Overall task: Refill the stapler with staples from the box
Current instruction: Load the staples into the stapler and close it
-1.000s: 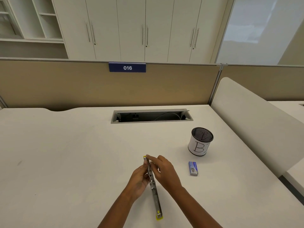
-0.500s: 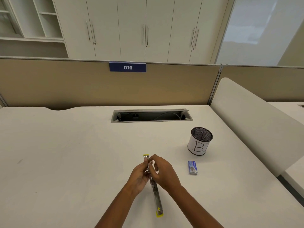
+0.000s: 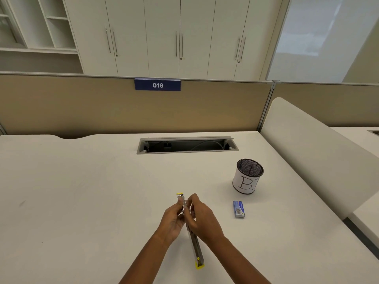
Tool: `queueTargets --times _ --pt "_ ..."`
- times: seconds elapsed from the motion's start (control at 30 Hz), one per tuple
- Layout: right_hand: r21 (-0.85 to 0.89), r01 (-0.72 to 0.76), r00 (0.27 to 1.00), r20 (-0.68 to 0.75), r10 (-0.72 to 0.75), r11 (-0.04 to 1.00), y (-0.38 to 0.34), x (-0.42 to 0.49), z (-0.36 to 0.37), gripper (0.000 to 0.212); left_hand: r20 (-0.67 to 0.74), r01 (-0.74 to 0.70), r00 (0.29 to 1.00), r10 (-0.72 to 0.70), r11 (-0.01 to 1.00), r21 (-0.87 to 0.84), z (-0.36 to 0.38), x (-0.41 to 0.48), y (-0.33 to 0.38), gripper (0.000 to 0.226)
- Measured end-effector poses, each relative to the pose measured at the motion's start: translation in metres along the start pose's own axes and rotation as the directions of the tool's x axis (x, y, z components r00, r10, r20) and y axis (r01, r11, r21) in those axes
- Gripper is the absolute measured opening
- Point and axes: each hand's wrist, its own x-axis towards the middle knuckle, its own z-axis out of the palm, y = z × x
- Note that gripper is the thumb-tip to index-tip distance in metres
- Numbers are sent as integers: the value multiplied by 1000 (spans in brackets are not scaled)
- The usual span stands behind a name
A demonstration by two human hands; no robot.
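Note:
A long metal stapler (image 3: 195, 249) with yellow ends lies opened out flat on the white desk, running from near me toward the far side. My left hand (image 3: 172, 220) grips its far half from the left. My right hand (image 3: 202, 217) pinches the same stretch from the right, fingertips on the metal channel. Whether a staple strip sits between my fingers is hidden. The small blue staple box (image 3: 239, 209) lies closed on the desk to the right of my hands, untouched.
A black mesh pen cup (image 3: 247, 177) with a white label marked B stands behind the staple box. A cable slot (image 3: 186, 145) is cut into the desk (image 3: 82, 191) further back. A padded divider (image 3: 320, 152) bounds the right side.
Both hands have stayed on the stapler's far half; my right fingertips have shifted slightly along the channel. The stapler and box have not moved.

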Motion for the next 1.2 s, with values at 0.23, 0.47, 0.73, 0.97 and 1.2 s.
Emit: queueTargets --times 0.23,0.47,0.73,0.97,1.2 --pt "61 -80 997 1 80 995 1 8 -2 7 35 -7 999 4 995 95 5 -1 2 35" --pt "104 -94 995 39 91 990 5 0 1 17 -66 6 998 1 995 104 2 3 2 33" --pt "152 -69 997 49 62 986 4 -13 2 21 -172 -8 985 -5 997 -74 2 6 9 26" --pt "329 -229 973 75 216 916 4 -14 -8 7 -139 7 990 -15 998 -59 -1 3 16 26" --pt "718 -642 690 389 610 268 12 3 -35 28 -107 -1 994 4 999 33 1 -1 11 27"
